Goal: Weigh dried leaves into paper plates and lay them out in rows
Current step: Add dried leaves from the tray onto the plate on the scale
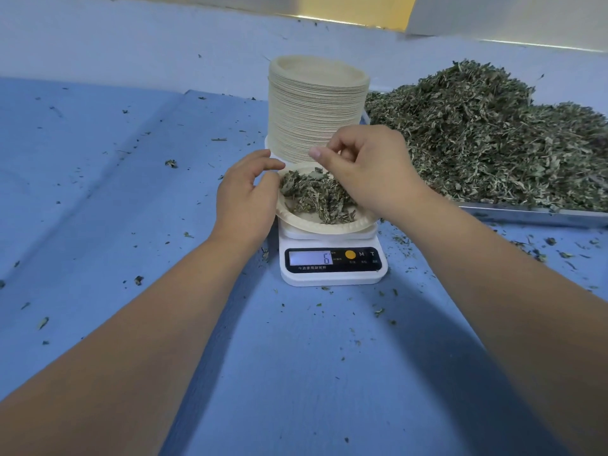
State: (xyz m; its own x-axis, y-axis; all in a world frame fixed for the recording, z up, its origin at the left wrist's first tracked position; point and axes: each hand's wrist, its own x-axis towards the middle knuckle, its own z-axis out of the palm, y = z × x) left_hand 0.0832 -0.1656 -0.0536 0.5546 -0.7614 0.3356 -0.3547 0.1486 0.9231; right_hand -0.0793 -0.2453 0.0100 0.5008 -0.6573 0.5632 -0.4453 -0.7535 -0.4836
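Fingers (266, 164) of the left hand (245, 202) rest relaxed on the rim of the paper plate (329, 228), mid-bench on the scale (332, 273). Its dried leaves (316, 195) look light and crumbly: lift by the rim, level. The right hand (368, 169) curls above them; any pinch is unclear.

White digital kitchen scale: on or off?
On: the white digital kitchen scale has a lit display reading 6.

the scale (332, 258) display reads 6, with buttons marked m and t beside it.
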